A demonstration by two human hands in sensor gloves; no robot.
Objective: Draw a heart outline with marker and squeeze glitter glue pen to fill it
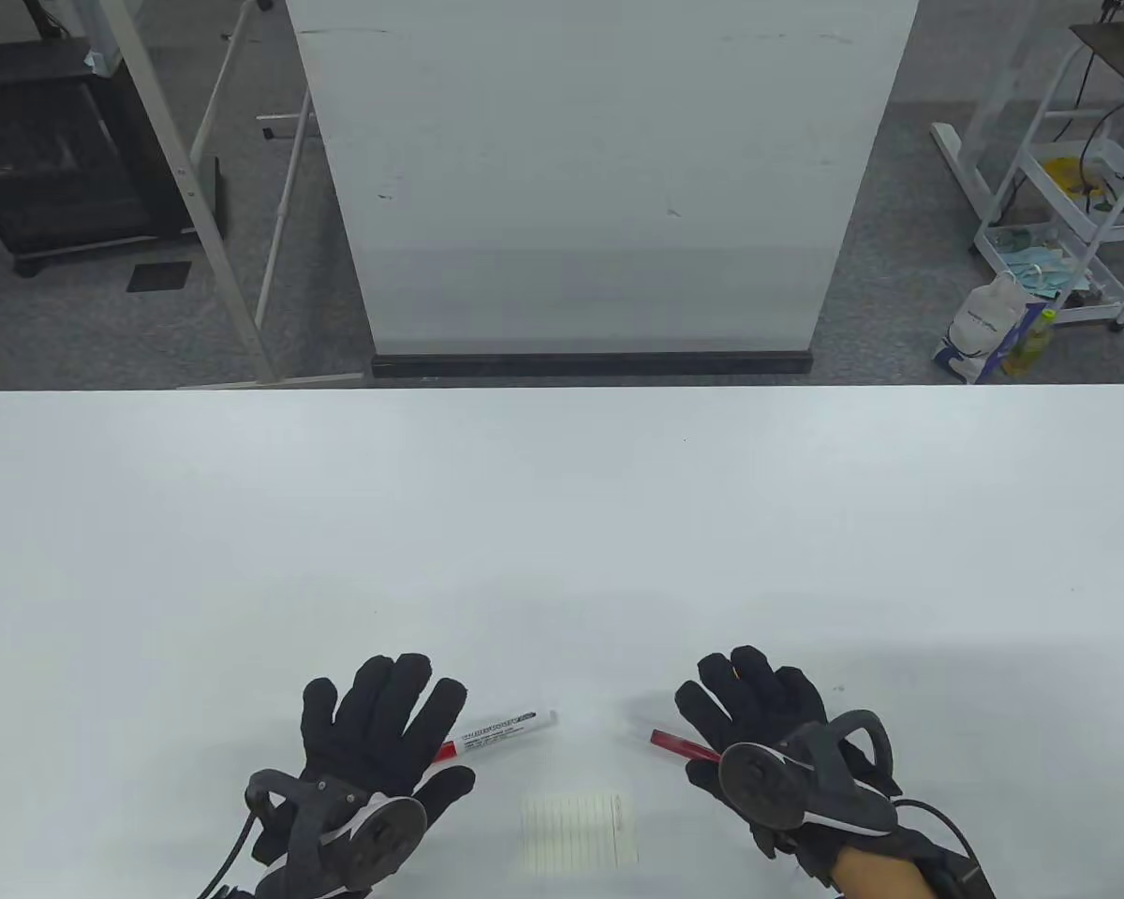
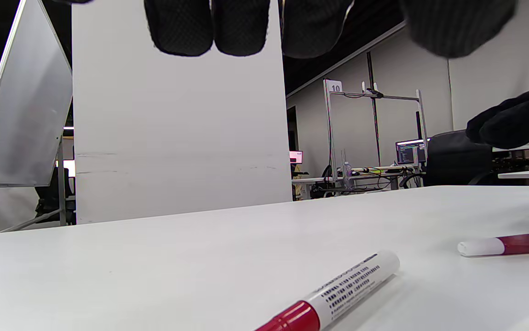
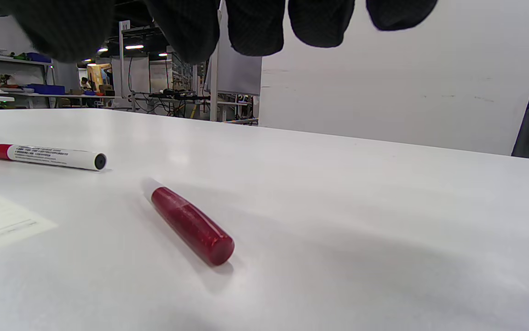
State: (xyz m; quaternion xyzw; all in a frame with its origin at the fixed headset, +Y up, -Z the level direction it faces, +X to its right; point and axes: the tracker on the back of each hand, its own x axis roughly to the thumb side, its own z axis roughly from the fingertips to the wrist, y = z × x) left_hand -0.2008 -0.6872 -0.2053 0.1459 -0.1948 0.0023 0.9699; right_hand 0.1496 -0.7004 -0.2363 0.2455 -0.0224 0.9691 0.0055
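A white marker (image 1: pixel 501 729) with a red cap lies on the table beside my left hand (image 1: pixel 375 740), whose fingers are spread flat and hold nothing; its cap end is hidden under the hand. The left wrist view shows the marker (image 2: pixel 338 294) just below the fingertips (image 2: pixel 241 32). A red glitter glue pen (image 1: pixel 682 745) lies beside my right hand (image 1: pixel 759 721), partly under the thumb side, untouched as far as I can see. In the right wrist view the glue pen (image 3: pixel 191 224) rests free on the table. A small lined paper note (image 1: pixel 578 830) lies between the hands.
The white table (image 1: pixel 562 524) stretches far ahead. A tall white board (image 1: pixel 599 178) stands behind its far edge. Racks and a bag sit on the floor at the right.
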